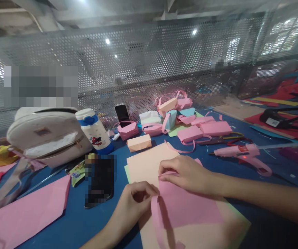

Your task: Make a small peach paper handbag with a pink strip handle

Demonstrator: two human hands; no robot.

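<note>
My left hand (134,204) pinches the upper end of a narrow pink paper strip (156,216), which curls down towards me. Close beside it, my right hand (185,173) is closed on the upper edge of a pink paper piece (190,207). That piece lies on peach paper sheets (149,159), with a green sheet (239,224) showing underneath. My fingertips almost meet at the pink piece's upper left corner; whether the strip touches the piece there I cannot tell.
A pink glue gun (242,152) lies right, its red light on. Behind are small folded paper bags (190,133), a peach paper box (139,143) and a propped phone (122,114). Leftward are a bottle (94,133), white backpack (47,138), dark pixelated object (101,180) and pink sheet (32,211).
</note>
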